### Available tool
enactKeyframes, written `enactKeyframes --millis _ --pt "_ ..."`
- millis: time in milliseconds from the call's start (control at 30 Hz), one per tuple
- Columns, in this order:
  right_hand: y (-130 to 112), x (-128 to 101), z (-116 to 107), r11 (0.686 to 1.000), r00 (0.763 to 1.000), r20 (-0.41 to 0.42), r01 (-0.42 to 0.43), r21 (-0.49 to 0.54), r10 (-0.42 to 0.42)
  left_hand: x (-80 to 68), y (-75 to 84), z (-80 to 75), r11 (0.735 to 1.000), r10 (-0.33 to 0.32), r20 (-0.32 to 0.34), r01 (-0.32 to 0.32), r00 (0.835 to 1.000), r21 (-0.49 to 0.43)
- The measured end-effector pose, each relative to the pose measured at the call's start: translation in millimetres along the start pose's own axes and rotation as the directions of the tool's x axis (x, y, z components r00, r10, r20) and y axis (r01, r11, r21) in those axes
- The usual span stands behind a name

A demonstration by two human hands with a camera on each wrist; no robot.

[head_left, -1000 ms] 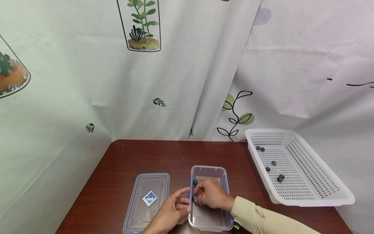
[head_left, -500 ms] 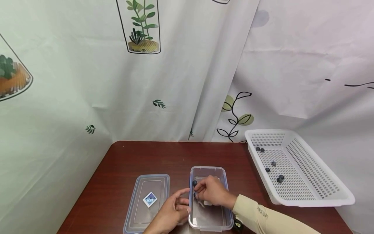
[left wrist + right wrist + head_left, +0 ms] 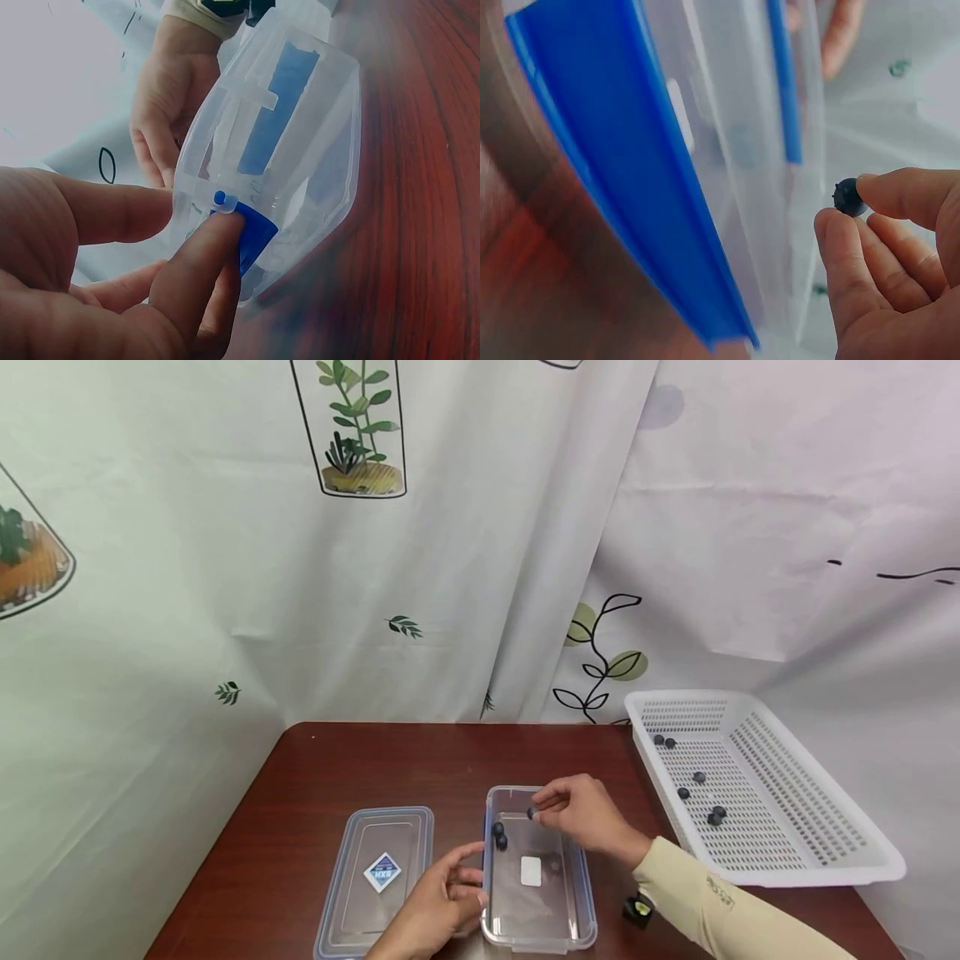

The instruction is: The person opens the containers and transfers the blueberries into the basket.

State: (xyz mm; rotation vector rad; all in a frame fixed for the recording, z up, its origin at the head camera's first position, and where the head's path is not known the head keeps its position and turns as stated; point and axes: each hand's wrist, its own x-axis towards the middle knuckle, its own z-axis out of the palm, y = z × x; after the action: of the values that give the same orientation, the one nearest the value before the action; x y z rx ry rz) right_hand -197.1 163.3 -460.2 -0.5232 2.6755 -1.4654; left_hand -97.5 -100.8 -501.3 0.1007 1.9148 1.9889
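My right hand [image 3: 588,814] pinches a blueberry [image 3: 849,197] between thumb and fingertips, above the far right part of a clear plastic box [image 3: 536,931]. Inside the box, two more blueberries [image 3: 500,836] lie against the left wall. A white rectangle [image 3: 531,871] shows on its floor. At the box's left side rests my left hand [image 3: 438,897], its fingertips touching the wall. The left wrist view has one of its fingers on a blue latch [image 3: 255,232]; it does not wrap around the box.
The box's lid [image 3: 352,893], with a blue seal and diamond sticker, lies left of the box. At the right stands a white perforated basket [image 3: 780,810] holding several blueberries. A patterned curtain [image 3: 450,568] hangs behind the table [image 3: 390,752].
My right hand has risen from inside the box and moved right and away from me, with a blueberry in its fingertips. Two blueberries now show at the left wall. My left hand stays.
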Motion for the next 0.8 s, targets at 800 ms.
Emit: enactKeyframes --millis 800 --pt "48.3 -62.0 -161.7 0.958 0.926 -0.289 -0.277 -0.079 0.244 -0.8 2.6 -0.9 0.998 0.009 0.005 -0.01 1.0 0.063"
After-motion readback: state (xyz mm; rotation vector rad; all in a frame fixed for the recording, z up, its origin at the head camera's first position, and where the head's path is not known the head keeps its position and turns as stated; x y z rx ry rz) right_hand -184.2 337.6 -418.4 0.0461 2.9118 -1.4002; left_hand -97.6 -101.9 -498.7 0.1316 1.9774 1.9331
